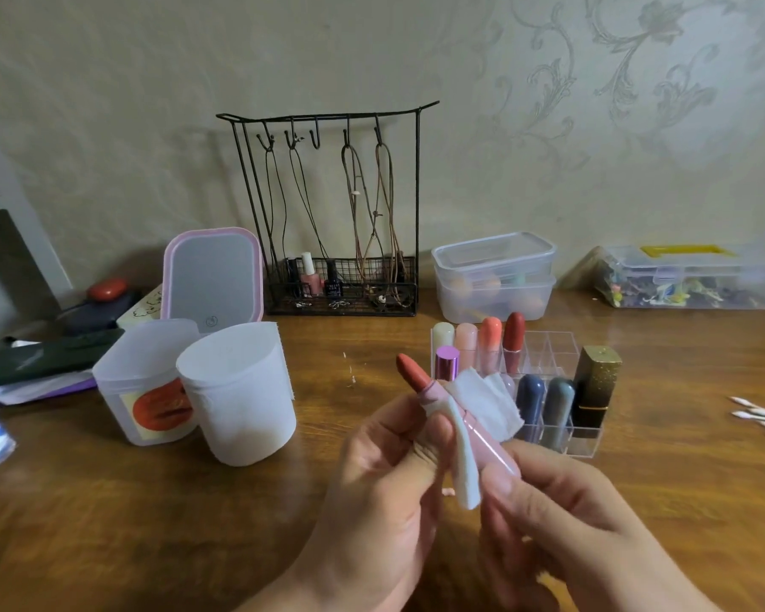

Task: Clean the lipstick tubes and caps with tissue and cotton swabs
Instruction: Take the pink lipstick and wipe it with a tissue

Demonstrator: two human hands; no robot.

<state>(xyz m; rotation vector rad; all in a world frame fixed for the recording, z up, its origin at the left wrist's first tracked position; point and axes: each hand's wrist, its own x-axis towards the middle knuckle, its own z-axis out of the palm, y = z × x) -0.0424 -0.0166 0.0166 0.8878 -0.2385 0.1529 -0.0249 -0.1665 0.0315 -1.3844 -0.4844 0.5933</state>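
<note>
Near the desk's front edge, the left hand point(385, 474) pinched tissue point(464, 457) around a light, rigid pink lipstick tube point(482, 439) while the right hand point(561, 519) gripped its base, clear of the soft, smearable bullet point(411, 372).

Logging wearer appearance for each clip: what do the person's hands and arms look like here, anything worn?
Both hands are bare: the left hand and right hand show no gloves, rings or bracelets. Nails look short and unpainted. No sleeves or watch appear on the small part of the wrists in view.

I see a coral-red lipstick point(413, 371) in a pale pink tube point(482, 435), white tissue point(486, 399), a brown wooden table point(151, 523), a pink-framed mirror point(213, 276) and cream floral-scrolled wallpaper point(637, 81)
</note>
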